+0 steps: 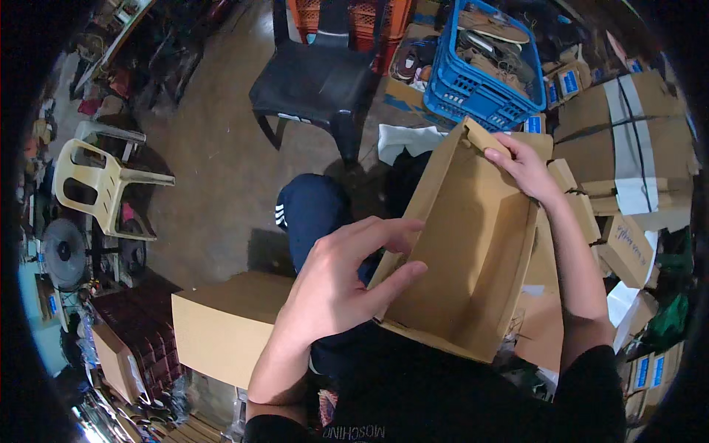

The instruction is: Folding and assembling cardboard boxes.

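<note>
An open, shallow brown cardboard box (473, 244) lies tilted over my lap, its inside facing up and bare. My right hand (526, 168) is closed on the box's far end, thumb on the folded edge and the fingers wrapped over the rim. By the near left wall is my left hand (347, 269), thumb and fingers apart, holding nothing. Its fingertips overlap the box's left edge in view; whether they touch it I cannot tell.
A larger cardboard box (229, 325) stands at my left beside a dark red crate (140, 325). Ahead are a black plastic chair (314, 81) and a blue crate (480, 96) full of shoes. Stacked cartons (583, 155) crowd the right; a cream chair (96, 181) stands far left.
</note>
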`<state>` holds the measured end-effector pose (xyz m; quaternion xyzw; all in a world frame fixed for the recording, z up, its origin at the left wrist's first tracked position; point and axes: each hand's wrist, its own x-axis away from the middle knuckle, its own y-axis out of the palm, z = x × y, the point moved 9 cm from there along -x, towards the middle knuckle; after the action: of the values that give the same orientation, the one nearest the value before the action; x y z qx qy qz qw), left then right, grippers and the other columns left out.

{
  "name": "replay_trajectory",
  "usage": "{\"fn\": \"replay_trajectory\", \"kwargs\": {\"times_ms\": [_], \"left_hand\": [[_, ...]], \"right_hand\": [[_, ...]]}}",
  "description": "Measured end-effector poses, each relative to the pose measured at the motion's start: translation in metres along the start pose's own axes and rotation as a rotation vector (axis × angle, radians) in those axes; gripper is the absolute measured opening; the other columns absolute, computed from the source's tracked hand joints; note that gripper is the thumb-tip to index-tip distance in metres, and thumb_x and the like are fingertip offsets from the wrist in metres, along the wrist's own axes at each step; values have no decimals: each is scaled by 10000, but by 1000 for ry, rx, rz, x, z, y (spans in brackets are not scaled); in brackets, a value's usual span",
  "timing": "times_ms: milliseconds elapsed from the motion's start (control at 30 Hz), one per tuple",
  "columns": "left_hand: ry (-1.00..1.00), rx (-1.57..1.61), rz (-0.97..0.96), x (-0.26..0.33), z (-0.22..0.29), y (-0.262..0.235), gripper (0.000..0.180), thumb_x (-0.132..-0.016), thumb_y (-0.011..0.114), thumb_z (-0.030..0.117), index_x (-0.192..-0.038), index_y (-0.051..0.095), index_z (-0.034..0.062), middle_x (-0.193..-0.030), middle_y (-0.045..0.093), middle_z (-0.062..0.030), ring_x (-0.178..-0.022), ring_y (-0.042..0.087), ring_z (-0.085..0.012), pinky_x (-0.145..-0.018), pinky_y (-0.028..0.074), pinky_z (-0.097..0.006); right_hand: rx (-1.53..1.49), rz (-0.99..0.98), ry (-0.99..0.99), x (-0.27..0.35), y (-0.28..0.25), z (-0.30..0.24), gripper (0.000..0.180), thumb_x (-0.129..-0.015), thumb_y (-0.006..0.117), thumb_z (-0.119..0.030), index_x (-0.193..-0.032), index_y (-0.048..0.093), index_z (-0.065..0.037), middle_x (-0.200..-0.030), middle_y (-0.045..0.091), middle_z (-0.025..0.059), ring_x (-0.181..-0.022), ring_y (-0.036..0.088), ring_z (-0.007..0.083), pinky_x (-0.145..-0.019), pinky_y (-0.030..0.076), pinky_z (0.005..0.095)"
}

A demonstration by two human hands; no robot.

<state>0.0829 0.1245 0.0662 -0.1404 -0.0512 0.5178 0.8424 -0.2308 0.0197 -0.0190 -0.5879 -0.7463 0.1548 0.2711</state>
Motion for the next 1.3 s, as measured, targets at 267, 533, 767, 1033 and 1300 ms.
{"fn": "replay_trajectory", "kwargs": {"times_ms": [267, 533, 767, 1033, 1300], "left_hand": [[-2, 198, 42, -94, -88, 6, 497, -1077, 584, 326, -1461, 577, 11, -1433, 625, -126, -1310, 569, -201, -1131, 415, -340], [-35, 389, -156, -137, -122, 74, 558, -1089, 463, 397, -1477, 540, 3, -1434, 609, -102, -1345, 520, -209, -1178, 342, -352], [-233, 361, 108, -154, -157, 54, 563, -1098, 424, 423, -1292, 662, -48, -1301, 704, -143, -1203, 635, -240, -1084, 434, -351], [-614, 589, 141, -143, -141, 49, 586, -1068, 470, 538, -1323, 631, 36, -1082, 723, -108, -967, 709, -214, -893, 574, -394], [-566, 574, 166, -148, -144, 51, 554, -1070, 496, 510, -1282, 666, 28, -1120, 731, -103, -1001, 695, -202, -936, 533, -368]], "right_hand": [[108, -14, -281, -10, 12, -29, 340, -980, 778, -293, -1187, 731, -28, -966, 770, 73, -851, 683, 138, -793, 547, 319], [361, -70, -402, -15, 32, -59, 417, -933, 790, -412, -1152, 746, -59, -937, 755, 178, -874, 717, 386, -789, 559, 423], [510, -41, -552, -32, 38, -78, 562, -945, 708, -582, -1190, 705, -76, -915, 718, 217, -869, 689, 430, -800, 538, 500], [571, -239, -415, -46, 53, -88, 469, -1024, 662, -499, -1060, 661, -32, -774, 645, 231, -775, 647, 420, -719, 498, 486], [425, -221, -433, -61, 49, -68, 452, -1069, 591, -457, -1081, 665, -11, -783, 650, 203, -763, 649, 377, -731, 493, 464]]}}
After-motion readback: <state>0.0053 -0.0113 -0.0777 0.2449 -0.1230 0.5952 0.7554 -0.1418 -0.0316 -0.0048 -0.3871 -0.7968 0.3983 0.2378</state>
